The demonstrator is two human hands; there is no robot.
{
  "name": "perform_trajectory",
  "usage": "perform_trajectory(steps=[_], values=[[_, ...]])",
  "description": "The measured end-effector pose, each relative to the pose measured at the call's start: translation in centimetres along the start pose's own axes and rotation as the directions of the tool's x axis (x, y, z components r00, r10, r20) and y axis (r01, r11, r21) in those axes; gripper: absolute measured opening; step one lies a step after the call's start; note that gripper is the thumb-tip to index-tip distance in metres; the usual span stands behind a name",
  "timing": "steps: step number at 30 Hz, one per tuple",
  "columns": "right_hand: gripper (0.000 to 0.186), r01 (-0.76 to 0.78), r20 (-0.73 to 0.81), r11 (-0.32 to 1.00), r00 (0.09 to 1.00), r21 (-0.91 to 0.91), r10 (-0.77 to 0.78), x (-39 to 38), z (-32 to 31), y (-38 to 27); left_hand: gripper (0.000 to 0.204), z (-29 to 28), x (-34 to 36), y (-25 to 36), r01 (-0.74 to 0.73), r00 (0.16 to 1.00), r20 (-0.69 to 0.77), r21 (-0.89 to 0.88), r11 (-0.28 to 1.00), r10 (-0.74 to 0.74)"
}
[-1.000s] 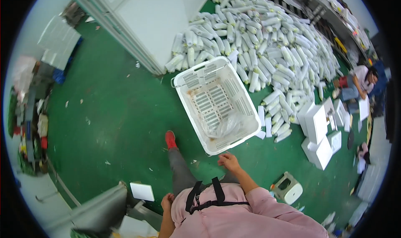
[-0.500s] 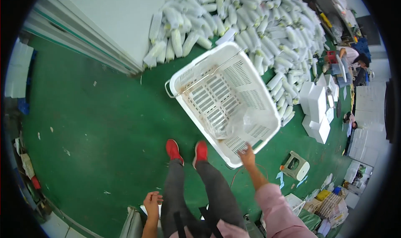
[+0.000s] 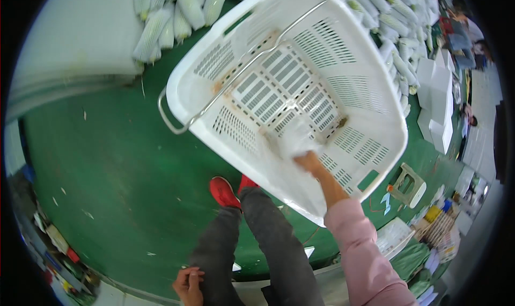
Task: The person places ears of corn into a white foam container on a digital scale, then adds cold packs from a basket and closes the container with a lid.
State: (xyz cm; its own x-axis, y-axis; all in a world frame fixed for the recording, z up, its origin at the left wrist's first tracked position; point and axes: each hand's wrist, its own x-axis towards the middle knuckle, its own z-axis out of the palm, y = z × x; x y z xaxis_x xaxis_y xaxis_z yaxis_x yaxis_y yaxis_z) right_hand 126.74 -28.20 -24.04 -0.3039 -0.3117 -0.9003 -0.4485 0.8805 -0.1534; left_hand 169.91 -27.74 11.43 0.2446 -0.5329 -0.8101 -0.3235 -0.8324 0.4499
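Note:
A large white plastic basket [image 3: 244, 94] with slotted walls and metal bail handles stands at an angle on the floor before me. My right hand [image 3: 309, 162] reaches down inside it, its fingers closed on a crumpled clear plastic bag [image 3: 296, 136]; hand and bag are both blurred. Beside my left thigh hangs my left hand [image 3: 189, 285], loosely curled, with nothing visible in it. One wire handle [image 3: 170, 121] juts out past the basket's left rim. Brownish stains mark the basket's inside, and a small brown scrap [image 3: 342, 122] lies near its right wall.
Long pale vegetables [image 3: 188, 5] in white net sleeves lie heaped behind the basket. White foam boxes [image 3: 435, 99] and a small stool [image 3: 407, 185] are to the right. A pale panel [image 3: 75, 37] rises at the far left. Another person [image 3: 472, 35] is at the far right.
My right hand has moved from the basket's near rim down inside to the plastic bag. The basket now looks larger and closer, and covers part of my right shoe. My left hand stays low.

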Motion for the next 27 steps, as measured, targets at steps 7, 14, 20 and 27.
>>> perform_trajectory(steps=[7, 14, 20, 27], values=[[0.031, 0.312, -0.56, 0.941, 0.806, 0.13, -0.19, -32.0, -10.4, 5.1, 0.013, -0.1, 2.4, 0.6, 0.011, 1.0, 0.029, 0.04, 0.999, -0.012], [0.029, -0.504, -0.02, 0.644, 0.796, -0.576, 0.605, -62.8, 5.2, 28.0, 0.054, 5.1, 17.5, 15.2, -0.25, 0.96, -0.154, -0.112, 0.962, 0.232], [0.041, -0.18, -0.123, 0.942, 0.981, -0.284, 0.15, -52.3, 16.4, 18.7, 0.043, 12.9, 31.4, 20.6, -0.244, 0.953, -0.242, -0.245, 0.938, 0.184], [0.063, 0.235, -0.753, 0.972, 0.641, 0.006, -0.15, -28.7, -2.5, -22.6, 0.037, 17.3, 31.2, 30.7, -0.515, 0.857, 0.198, 0.288, 0.807, 0.476]])
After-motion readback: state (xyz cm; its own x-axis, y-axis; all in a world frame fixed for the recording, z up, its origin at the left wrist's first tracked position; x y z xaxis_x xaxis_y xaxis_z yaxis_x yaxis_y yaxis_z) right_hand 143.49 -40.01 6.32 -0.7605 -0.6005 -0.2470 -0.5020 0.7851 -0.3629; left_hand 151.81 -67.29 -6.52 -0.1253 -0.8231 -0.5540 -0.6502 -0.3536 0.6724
